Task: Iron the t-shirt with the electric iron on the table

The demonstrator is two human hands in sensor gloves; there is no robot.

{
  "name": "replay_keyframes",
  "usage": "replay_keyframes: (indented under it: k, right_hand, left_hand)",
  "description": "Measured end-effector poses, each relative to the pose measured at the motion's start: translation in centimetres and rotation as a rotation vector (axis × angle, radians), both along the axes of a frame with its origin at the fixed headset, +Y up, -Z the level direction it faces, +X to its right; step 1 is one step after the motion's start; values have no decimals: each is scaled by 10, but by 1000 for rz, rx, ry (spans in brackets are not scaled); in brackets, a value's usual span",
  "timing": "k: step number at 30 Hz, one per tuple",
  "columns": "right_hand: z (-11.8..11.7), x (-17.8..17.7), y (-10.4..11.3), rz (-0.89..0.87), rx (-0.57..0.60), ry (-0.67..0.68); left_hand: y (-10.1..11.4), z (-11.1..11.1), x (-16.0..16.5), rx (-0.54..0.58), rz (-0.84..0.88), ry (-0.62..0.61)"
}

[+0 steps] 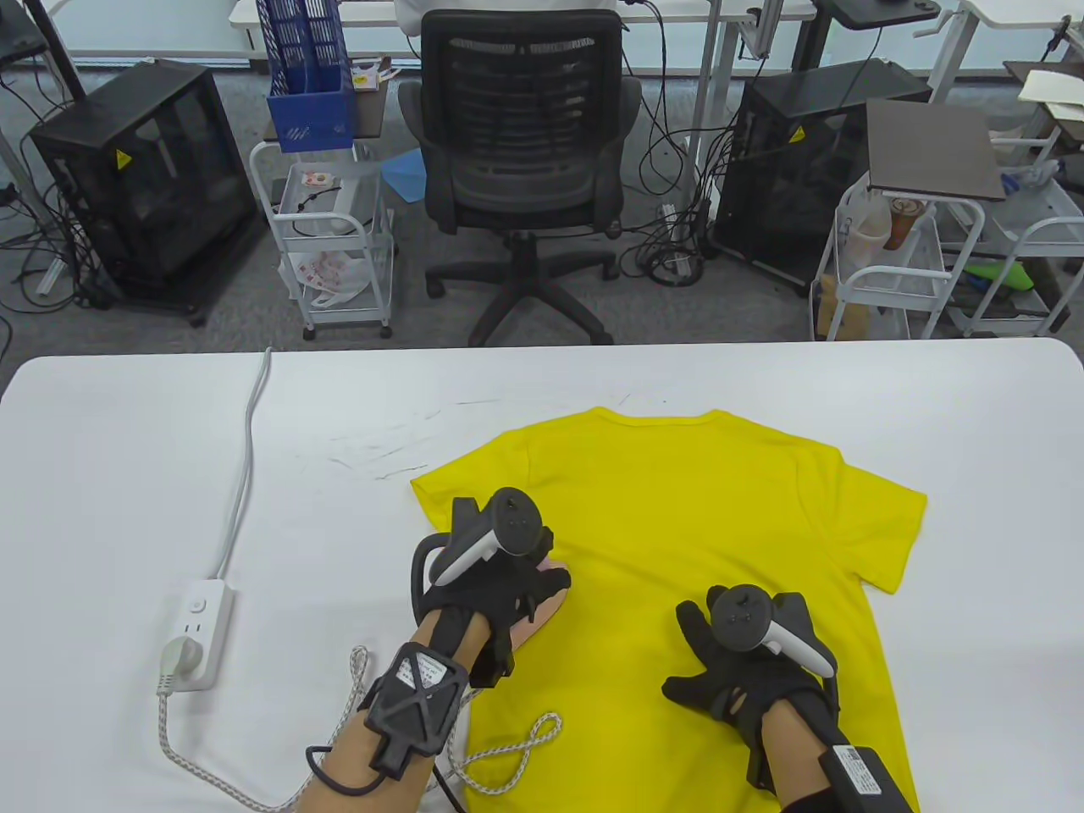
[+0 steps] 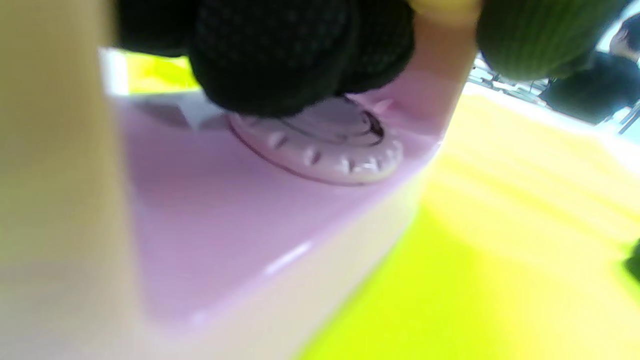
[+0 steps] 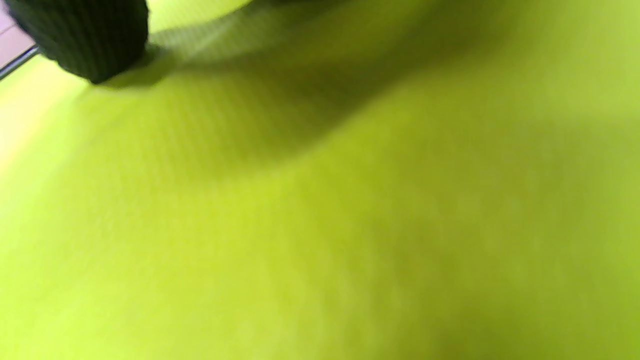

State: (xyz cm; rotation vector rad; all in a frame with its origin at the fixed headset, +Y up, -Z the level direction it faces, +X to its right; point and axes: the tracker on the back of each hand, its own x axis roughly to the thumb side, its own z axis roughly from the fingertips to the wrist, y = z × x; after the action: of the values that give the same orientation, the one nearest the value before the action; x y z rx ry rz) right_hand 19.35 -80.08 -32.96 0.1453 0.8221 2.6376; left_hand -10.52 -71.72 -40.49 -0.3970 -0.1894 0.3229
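Observation:
A yellow t-shirt [image 1: 677, 542] lies flat on the white table [image 1: 127, 474], collar at the far side. My left hand [image 1: 500, 584] grips the handle of a pink iron [image 1: 546, 605] that rests on the shirt's left part. In the left wrist view the iron's pink body and dial [image 2: 320, 145] show under my gloved fingers [image 2: 280, 60], with yellow cloth [image 2: 500, 250] beside it. My right hand [image 1: 728, 660] rests flat with fingers spread on the shirt's lower right part. The right wrist view shows only yellow cloth [image 3: 350, 225] and one gloved fingertip [image 3: 90, 35].
A white power strip [image 1: 196, 631] with a plug in it lies at the table's left, its white cable [image 1: 241, 474] running to the far edge. The iron's braided cord [image 1: 508, 749] loops near the front edge. An office chair [image 1: 521, 161] and carts stand beyond the table.

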Motion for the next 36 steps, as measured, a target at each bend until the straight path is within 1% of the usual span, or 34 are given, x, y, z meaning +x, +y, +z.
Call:
replay_keyframes:
  k: [2, 5, 6, 8, 9, 10, 11, 12, 14, 15, 17, 19, 20, 21, 23, 24, 26, 27, 28, 31, 33, 35, 36]
  right_hand:
    - [0, 0, 0, 0, 0, -2]
    - [0, 0, 0, 1, 0, -1]
    - [0, 0, 0, 0, -1, 0]
    - [0, 0, -1, 1, 0, 0]
    - [0, 0, -1, 0, 0, 0]
    - [0, 0, -1, 0, 0, -1]
    - [0, 0, -1, 1, 3, -1]
    - [0, 0, -1, 1, 4, -1]
    - [-1, 1, -1, 1, 2, -1]
    - [-1, 1, -1, 2, 2, -1]
    - [-1, 0, -1, 2, 2, -3]
    - [0, 0, -1, 3, 2, -4]
    - [0, 1, -1, 2, 5, -5]
    - [0, 1, -1, 2, 6, -5]
    - [-1, 1, -1, 0, 3, -4]
    - [-1, 1, -1, 0, 2, -5]
    - [-1, 1, -1, -2, -1, -4]
    - [0, 1, -1, -4, 1, -5]
    - [0, 1, -1, -6, 4, -6]
    - [0, 2, -1, -9, 18, -8]
    - [0, 3, -1, -12, 20, -8]
    - [0, 3, -1, -15, 21, -9]
    - [0, 3, -1, -15, 22, -8]
  left_hand:
    - [0, 11, 5, -9, -16, -67]
    - [-3, 43, 25, -50, 22, -279]
    - [-3, 52, 30, -60, 25, -333]
    - [-2, 70, 41, -41, -2, -432]
    - [-1, 73, 43, -25, -14, -449]
    - [0, 76, 44, 13, -44, -444]
    - [2, 76, 44, 60, -85, -403]
    - [3, 75, 43, 71, -100, -378]
    - [5, 64, 36, 122, -158, -265]
    - [6, 55, 29, 134, -188, -193]
    - [5, 36, 13, 104, -165, -57]
    - [4, 29, 4, 69, -115, -8]
    - [2, 29, 3, 34, -56, -24]
    - [1, 31, 4, 38, -32, -39]
    - [0, 41, 17, -5, -15, -180]
    - [-1, 46, 23, -19, 0, -223]
    - [-3, 66, 48, -63, 16, -379]
    - [-3, 73, 56, -67, 5, -435]
    - [-3, 84, 69, -69, -16, -516]
    - [-1, 103, 88, -28, -74, -615]
    - [0, 104, 89, 33, -102, -608]
    - [2, 95, 79, 64, -116, -486]
    - [3, 89, 73, 114, -141, -436]
